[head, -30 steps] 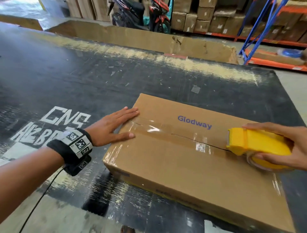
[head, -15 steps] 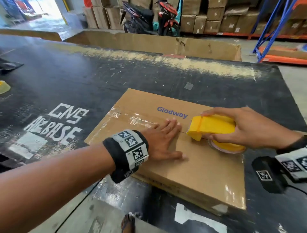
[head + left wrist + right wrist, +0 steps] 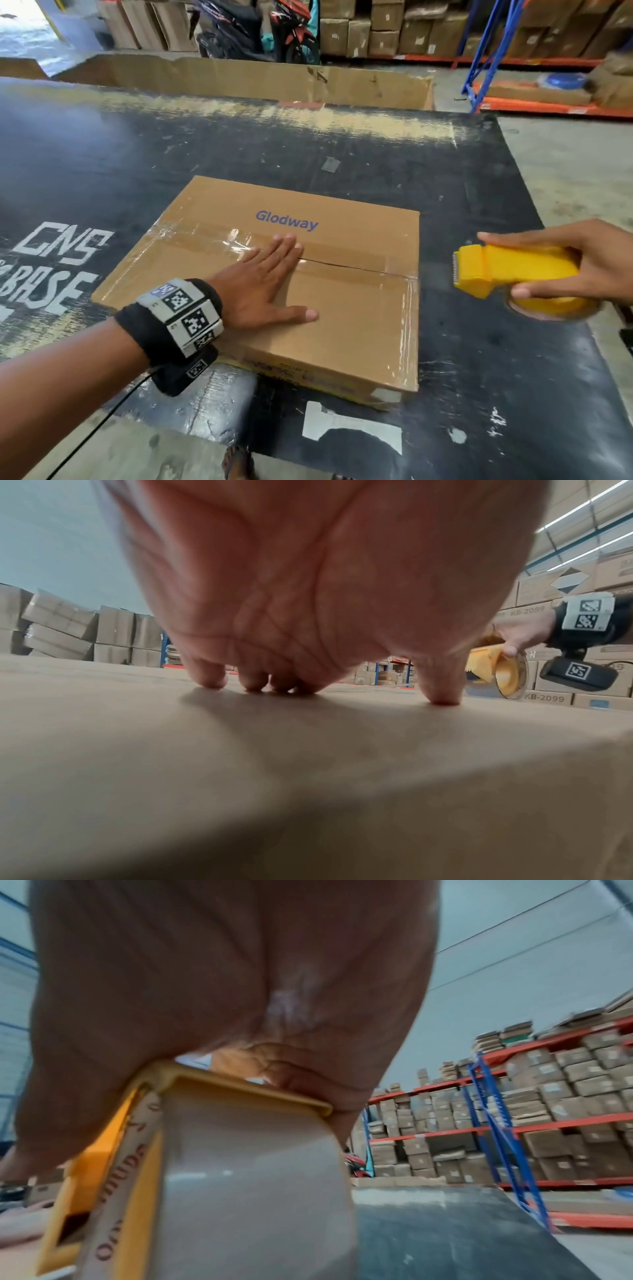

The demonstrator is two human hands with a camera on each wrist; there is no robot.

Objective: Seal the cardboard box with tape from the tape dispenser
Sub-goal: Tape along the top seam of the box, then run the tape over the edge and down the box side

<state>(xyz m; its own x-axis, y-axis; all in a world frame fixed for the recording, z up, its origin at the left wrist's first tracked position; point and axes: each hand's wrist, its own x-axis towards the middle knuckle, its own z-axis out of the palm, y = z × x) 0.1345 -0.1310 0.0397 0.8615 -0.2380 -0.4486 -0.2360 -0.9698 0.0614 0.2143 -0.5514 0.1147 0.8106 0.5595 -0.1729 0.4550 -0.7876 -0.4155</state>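
Box (image 3: 342, 325) flat on tabletop (image 3: 239, 144). Your left hand (image 3: 263, 284) presses flat on taped seam, fingers straight. Your right hand (image 3: 582, 263) grips dispenser (image 3: 507, 270) clear of box, right of it. Risk: seam gapes at right; lift palm early, tape may peel.

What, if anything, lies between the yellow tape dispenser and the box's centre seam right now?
Nothing visible stands in the gap: the tape dispenser, held by the right hand, hangs off the right edge of the cardboard box, with only bare table between. The left hand lies flat on the seam farther along.
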